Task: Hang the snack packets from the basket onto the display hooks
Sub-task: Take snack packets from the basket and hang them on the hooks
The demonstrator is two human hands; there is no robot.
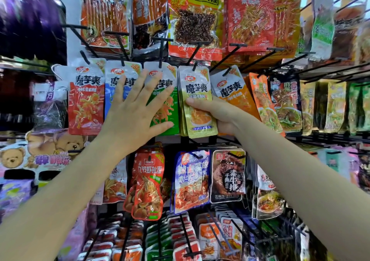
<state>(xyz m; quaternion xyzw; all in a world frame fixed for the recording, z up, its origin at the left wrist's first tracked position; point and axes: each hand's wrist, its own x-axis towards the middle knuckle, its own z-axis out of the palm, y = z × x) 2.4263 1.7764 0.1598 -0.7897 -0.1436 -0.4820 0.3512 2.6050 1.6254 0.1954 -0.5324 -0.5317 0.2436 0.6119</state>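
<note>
Black wire rack is already carrying full rows, while the left hand, fingers spread flat, is steadying green packets and, at its three o'clock, the right hand is gripping yellow packets on their hook; the basket is showing nowhere, so the remainder is unknown.

Both bare arms reach up and forward, the left hand flat with fingers spread and straight, palm away, the right hand beside it with thumb and fingers curled in a pinch.

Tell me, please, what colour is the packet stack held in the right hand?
Yellow-green, with silver tops: packet stack, right hand, head view.
</note>
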